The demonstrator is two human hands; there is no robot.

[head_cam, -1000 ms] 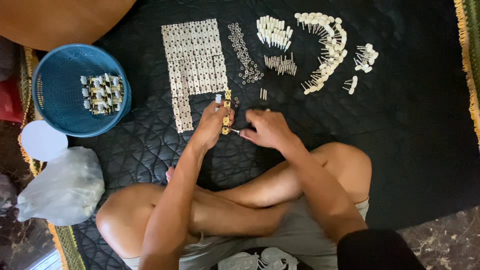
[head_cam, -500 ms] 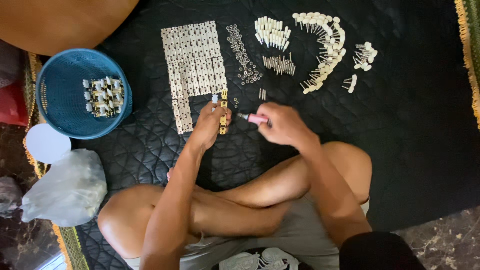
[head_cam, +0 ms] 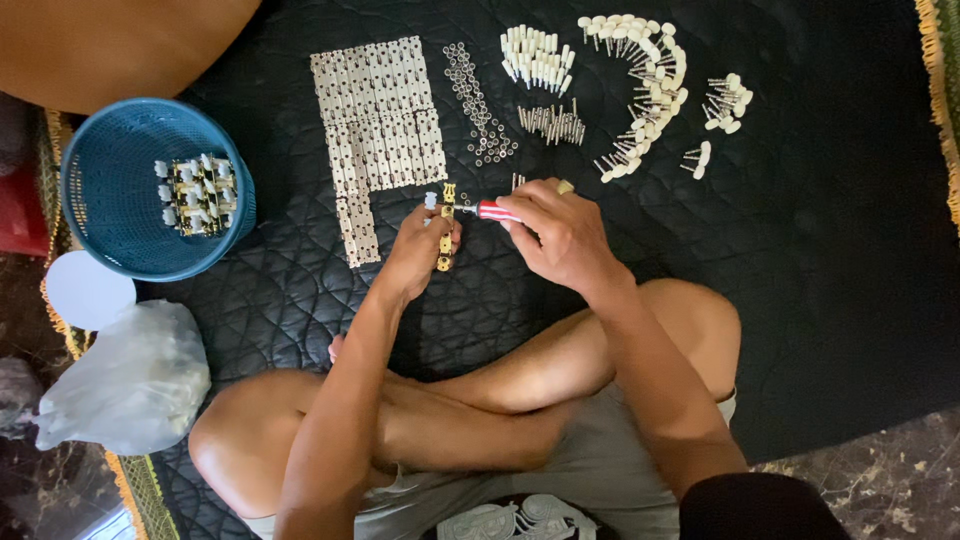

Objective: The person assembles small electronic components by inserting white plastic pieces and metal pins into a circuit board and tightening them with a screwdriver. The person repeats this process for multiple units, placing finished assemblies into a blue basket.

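My left hand (head_cam: 418, 250) grips a small gold metal strip with white knobs (head_cam: 445, 225), held upright over the black quilted mat (head_cam: 820, 260). My right hand (head_cam: 560, 232) holds a screwdriver with a red and white handle (head_cam: 493, 211), its tip pointing left at the top of the strip. Both hands meet just in front of my crossed legs. Rows of pale metal plates (head_cam: 380, 130) lie just beyond the hands.
A blue plastic basket (head_cam: 110, 225) at the left holds several finished gold strips (head_cam: 197, 193). Small screws (head_cam: 478, 100), white pegs (head_cam: 535, 58) and an arc of white-knobbed pins (head_cam: 645, 90) lie at the far side. A white lid (head_cam: 88, 291) and a plastic bag (head_cam: 130, 380) sit at the left.
My right hand has brought the screwdriver up to the strip and turned so its tip meets the top end. The left hand keeps holding the strip in about the same place.
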